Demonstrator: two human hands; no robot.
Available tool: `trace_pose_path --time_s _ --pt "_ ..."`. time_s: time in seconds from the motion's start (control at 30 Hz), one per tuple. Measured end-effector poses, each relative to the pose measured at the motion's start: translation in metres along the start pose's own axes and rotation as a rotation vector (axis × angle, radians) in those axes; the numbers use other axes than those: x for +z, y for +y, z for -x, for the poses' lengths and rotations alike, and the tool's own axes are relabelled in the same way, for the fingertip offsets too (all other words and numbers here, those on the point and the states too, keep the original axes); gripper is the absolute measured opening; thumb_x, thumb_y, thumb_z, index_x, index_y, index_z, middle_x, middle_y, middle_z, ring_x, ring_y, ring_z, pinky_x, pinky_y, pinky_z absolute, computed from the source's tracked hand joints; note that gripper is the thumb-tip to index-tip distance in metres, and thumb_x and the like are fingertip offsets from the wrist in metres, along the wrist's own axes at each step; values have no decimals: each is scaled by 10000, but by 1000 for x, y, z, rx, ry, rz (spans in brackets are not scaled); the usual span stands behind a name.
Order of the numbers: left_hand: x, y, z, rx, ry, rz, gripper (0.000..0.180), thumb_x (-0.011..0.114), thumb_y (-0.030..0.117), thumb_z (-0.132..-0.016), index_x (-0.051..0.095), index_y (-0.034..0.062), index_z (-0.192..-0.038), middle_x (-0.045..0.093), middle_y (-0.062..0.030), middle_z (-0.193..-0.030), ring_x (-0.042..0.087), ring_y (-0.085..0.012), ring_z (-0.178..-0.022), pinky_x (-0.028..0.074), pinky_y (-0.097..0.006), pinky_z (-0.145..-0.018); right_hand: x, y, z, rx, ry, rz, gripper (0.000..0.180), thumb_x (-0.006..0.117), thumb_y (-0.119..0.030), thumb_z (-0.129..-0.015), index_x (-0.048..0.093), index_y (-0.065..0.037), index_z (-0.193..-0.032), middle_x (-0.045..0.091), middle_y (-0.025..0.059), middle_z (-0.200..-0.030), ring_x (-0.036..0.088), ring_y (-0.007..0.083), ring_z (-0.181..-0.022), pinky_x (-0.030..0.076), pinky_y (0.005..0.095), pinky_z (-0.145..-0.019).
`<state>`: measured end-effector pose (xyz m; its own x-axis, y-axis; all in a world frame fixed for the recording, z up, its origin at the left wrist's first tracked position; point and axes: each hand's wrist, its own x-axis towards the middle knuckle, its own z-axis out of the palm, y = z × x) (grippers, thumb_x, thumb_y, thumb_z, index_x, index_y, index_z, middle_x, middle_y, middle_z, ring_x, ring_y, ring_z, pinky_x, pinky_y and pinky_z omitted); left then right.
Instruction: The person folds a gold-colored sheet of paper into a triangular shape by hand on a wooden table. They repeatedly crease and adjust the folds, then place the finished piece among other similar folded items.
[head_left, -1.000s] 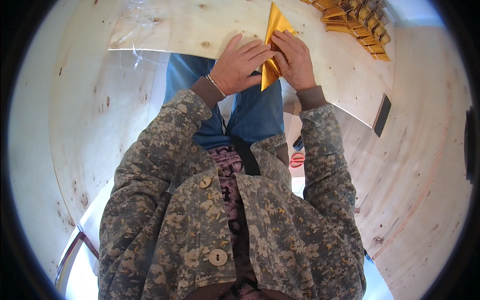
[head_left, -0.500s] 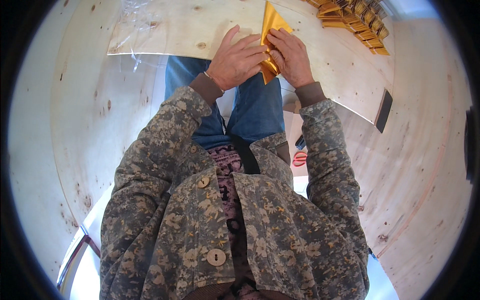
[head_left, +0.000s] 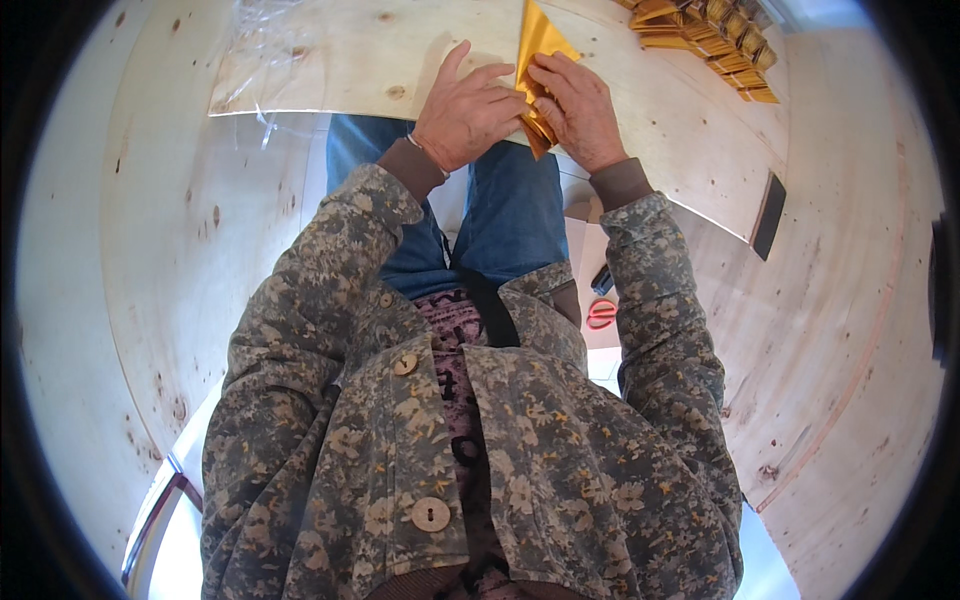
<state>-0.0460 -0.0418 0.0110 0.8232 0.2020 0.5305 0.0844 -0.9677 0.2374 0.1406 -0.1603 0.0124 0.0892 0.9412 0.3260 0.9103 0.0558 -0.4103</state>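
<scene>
- The left hand (head_left: 468, 118) and the right hand (head_left: 578, 108) met at the near edge of the pale plywood table (head_left: 330, 70), both pinching the shiny gold folded foil sheet (head_left: 538, 62); each grip was closed on it, the left at its left edge, the right over its lower fold.
- The gold sheet stood partly upright between the 2 hands, its upper point raised above the fingers, its lower corner hanging just past the table edge over the blue denim knees (head_left: 500, 210).
- Risk, as a judgement: the foil looked thin and slick, so uneven pinching could have set a crooked crease, or torn it along the fold.
- With the lower corner off the table, a slackened hold could have dropped the sheet into the lap or to the floor.
- A row of small gold folded pieces (head_left: 715, 45) lay at the table's far right, well apart from the hands; a wide sweep of the right sleeve could have scattered them.
- A crumpled clear plastic wrapper (head_left: 265, 45) lay at the table's far left.
- A flat dark rectangular object (head_left: 768, 215) sat at the table's right edge; no label could be made out on it.
- A small red ring-shaped object (head_left: 601, 313) lay below, beside the right elbow.
</scene>
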Motion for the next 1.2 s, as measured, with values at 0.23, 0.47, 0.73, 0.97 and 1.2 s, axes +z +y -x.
trace_pose_path --time_s 0.23,0.47,0.73,0.97,1.2 --pt "2 -5 3 -3 -20 56 133 760 283 -836 802 187 -918 757 43 -1061 575 -180 -1237 200 -573 -1196 -2 6 2 116 59 -345 422 644 -81 -898 625 -122 -1317 574 98 -1412 487 305 -1361 385 423 -1115" --pt "2 -6 6 -34 -15 86 138 746 313 -852 812 200 -898 762 46 -1052 574 -170 -1223 173 -560 -1208 -32 -3 24 89 132 -326 486 632 5 -768 633 -77 -1247 622 160 -1276 556 356 -1223 430 412 -1076" --pt "5 -6 8 -84 -12 131 135 730 298 -884 810 199 -928 765 48 -1066 572 -172 -1247 158 -561 -1210 -18 -36 44 96 137 -189 452 778 15 -726 648 -50 -1155 651 137 -1083 609 319 -1054 499 393 -926" --pt "3 -6 8 -93 -24 131 135 715 301 -899 802 211 -950 762 57 -1080 577 -188 -1265 151 -583 -1198 -10 -36 46 275 190 -289 193 772 16 -820 725 -26 -1002 673 95 -967 679 192 -856 553 287 -754" --pt "8 -1 5 -179 41 154 192 712 335 -889 787 169 -948 758 28 -1020 600 -194 -1198 202 -579 -1172 -1 -36 38 479 277 -442 190 728 -13 -843 723 -31 -1031 647 109 -857 661 197 -742 537 305 -698"
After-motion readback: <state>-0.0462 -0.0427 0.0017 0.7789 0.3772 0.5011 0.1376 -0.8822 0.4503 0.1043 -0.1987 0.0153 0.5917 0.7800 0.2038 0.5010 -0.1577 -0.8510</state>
